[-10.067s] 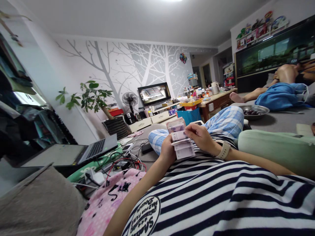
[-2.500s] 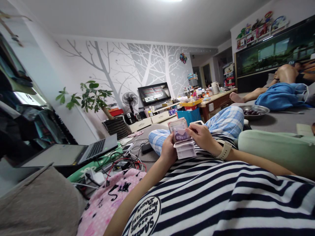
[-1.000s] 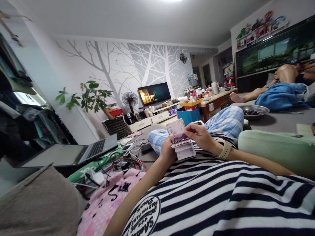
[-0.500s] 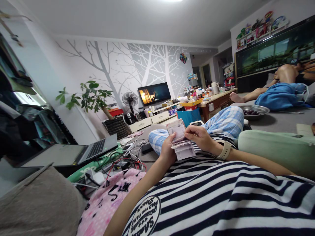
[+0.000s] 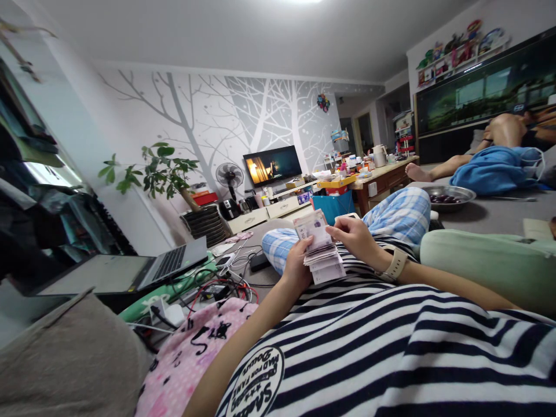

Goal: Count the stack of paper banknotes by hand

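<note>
In front of my lap, a folded stack of banknotes is held in my left hand, whose thumb lies across the notes. One part of the stack stands up, while several fanned note ends hang down toward my striped shirt. My right hand, with a pale watch on its wrist, is closed in a pinch at the right edge of the upright banknotes. Its fingertips touch the edge of a note. The lower fingers of my left hand are hidden behind the stack.
An open laptop lies to the left beside tangled cables. To the right are a green cushion, a metal bowl of dark round fruit and another person's bare leg. A cluttered wooden table stands ahead.
More note ends now hang fanned below my left thumb, and the upright note shows a different part of its print. My right hand has shifted slightly at the notes' edge.
</note>
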Demonstrator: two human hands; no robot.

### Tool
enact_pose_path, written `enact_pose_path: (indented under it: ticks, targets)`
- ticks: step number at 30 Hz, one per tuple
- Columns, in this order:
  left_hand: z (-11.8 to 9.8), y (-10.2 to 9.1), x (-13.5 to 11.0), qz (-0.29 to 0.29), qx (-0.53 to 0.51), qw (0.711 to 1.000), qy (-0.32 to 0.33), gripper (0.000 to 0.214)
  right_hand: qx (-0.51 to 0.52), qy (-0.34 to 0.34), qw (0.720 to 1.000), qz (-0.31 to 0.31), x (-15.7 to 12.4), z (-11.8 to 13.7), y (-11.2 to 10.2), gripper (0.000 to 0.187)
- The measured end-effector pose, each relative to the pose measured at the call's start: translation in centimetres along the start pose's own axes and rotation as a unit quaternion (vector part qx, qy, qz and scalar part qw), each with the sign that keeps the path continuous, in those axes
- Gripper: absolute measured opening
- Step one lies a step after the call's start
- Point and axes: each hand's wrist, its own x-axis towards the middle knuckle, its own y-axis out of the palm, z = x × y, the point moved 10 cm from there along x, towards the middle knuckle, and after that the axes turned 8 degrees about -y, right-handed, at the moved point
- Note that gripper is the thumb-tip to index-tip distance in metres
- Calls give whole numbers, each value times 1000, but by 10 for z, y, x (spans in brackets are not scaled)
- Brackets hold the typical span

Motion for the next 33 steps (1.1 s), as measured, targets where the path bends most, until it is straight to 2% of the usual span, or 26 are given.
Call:
enact_pose_path:
  ticks: [3, 11, 19, 28, 33]
  targets:
    - [-1, -3, 1, -11, 18, 1000, 10, 24, 2, 21, 1000, 18, 1, -6, 4, 40]
    - [-2, -6, 4, -16, 29, 999, 31, 30, -29, 13, 999, 20, 1, -5, 5, 34]
    - [-2, 0, 4, -19, -9, 1000, 9, 21, -54, -46, 997, -8, -3, 17, -3, 32]
    - [-12, 5, -2, 13, 28, 996, 80, 34, -33, -101, 994, 0, -6, 34, -1, 27]
    - [-6, 10, 4, 48, 13, 998, 49, 34, -6, -115, 993, 10, -7, 37, 1, 19]
